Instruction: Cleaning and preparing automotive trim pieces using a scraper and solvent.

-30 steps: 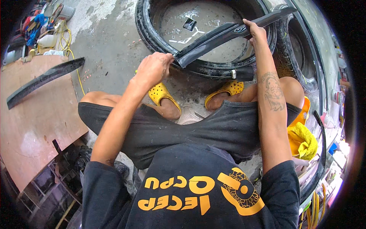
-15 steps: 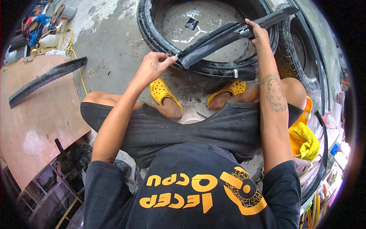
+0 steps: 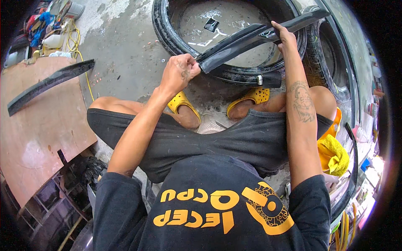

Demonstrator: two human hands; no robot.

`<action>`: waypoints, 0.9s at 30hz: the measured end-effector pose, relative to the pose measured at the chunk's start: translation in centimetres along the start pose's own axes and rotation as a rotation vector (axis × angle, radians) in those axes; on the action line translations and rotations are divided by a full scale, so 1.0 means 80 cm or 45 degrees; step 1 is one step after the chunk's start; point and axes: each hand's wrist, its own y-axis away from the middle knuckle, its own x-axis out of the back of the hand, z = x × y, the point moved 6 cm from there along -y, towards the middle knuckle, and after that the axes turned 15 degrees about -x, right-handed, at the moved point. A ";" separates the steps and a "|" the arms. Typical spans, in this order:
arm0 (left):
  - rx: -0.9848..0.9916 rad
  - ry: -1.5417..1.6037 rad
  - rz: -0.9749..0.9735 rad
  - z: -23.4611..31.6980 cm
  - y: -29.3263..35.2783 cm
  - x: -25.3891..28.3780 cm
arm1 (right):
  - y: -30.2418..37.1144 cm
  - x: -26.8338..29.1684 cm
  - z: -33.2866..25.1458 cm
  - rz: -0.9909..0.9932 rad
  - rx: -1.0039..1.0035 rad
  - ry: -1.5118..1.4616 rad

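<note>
A long black plastic trim strip (image 3: 234, 49) slants over a tyre (image 3: 161, 31) lying flat on the floor in front of me. My right hand (image 3: 287, 37) is closed round the strip, right of its middle, with the thumb along its upper side. At the strip's near left end is my left hand (image 3: 181, 72), its fingers pinched together against the tip. Whatever lies between those fingers is hidden. Inside the tyre ring, a small dark square piece (image 3: 211, 25) rests on the wet floor.
A second tyre (image 3: 335, 58) stands at the right. Another black strip (image 3: 50, 85) lies on a plywood board (image 3: 46, 138) to the left. A yellow cloth (image 3: 335, 157) hangs by my right knee, near a further curved black strip (image 3: 351, 175). A yellow cord (image 3: 76, 42) runs along the floor.
My left hand has turned and moved slightly right, its fingers curling in at the strip's end. The right hand keeps its hold, and the strip has hardly shifted.
</note>
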 end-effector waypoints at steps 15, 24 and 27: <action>0.336 0.204 -0.075 -0.016 0.008 0.012 | 0.023 -0.014 0.001 -0.105 -0.049 -0.101; 0.093 0.168 -0.070 -0.002 0.004 0.000 | 0.012 -0.012 0.005 -0.086 0.027 -0.105; 0.050 -0.017 -0.049 0.005 0.000 0.006 | 0.016 -0.014 0.005 -0.106 -0.001 -0.141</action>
